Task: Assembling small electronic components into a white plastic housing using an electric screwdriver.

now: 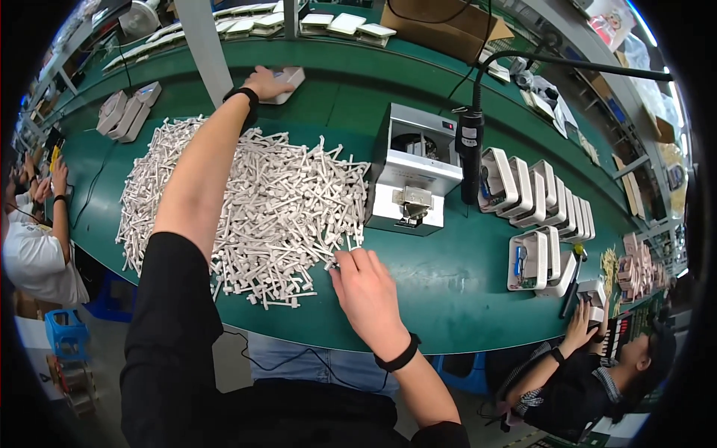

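Note:
My left hand reaches to the far side of the table, its fingers closed on a pale plastic housing. Close to me, my right hand is at the near right edge of a big heap of small white stick-shaped plastic parts. Its fingers are bent down and drawn together among the outermost pieces; whatever lies between the fingertips is hidden. Right of the heap stands a grey metal screw-feeding machine. A black electric screwdriver hangs upright beside it on a cable.
Rows of white open housings stand to the right on the green table. More housings sit at the far left. A metal post rises behind the heap. One co-worker handles a housing at right; another person sits at left.

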{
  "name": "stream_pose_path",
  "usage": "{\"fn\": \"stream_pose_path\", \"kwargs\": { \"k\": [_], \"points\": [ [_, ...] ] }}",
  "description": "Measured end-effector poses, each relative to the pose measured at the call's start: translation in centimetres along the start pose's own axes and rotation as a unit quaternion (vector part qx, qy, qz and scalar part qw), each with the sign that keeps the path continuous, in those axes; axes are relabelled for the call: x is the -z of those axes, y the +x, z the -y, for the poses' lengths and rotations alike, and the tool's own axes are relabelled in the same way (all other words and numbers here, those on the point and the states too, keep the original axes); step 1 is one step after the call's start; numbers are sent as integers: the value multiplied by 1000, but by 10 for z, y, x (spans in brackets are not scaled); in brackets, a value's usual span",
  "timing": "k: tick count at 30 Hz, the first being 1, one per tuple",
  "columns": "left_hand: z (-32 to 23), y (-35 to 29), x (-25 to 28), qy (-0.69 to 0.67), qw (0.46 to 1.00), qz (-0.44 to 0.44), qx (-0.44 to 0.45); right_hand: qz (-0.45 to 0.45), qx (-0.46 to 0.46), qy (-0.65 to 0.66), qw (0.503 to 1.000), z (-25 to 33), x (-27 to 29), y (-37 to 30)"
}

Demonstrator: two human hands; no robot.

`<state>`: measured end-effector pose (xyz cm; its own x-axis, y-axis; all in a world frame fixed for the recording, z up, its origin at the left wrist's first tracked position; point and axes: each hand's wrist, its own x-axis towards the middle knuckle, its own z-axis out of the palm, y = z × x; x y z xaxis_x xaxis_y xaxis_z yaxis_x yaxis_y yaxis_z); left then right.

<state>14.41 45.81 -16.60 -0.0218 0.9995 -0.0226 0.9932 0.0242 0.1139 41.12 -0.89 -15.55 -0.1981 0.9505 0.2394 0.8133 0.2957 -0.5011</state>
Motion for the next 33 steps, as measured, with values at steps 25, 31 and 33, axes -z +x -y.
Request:
{"fn": "stream_pose_path", "kwargs": {
  "k": [25, 31, 33],
  "points": [
    [-72, -498, -3, -807, 494, 310, -96, 4, -267, 657, 705, -1, 64, -64],
    [-86, -506, -30, -734, 564, 310, -215, -18, -321, 691, 647, -10, 55, -85],
    [-87, -509, -34, -744, 554, 316, -200, -4, -322, 728, 605, -14, 53, -84]
  ]
}}
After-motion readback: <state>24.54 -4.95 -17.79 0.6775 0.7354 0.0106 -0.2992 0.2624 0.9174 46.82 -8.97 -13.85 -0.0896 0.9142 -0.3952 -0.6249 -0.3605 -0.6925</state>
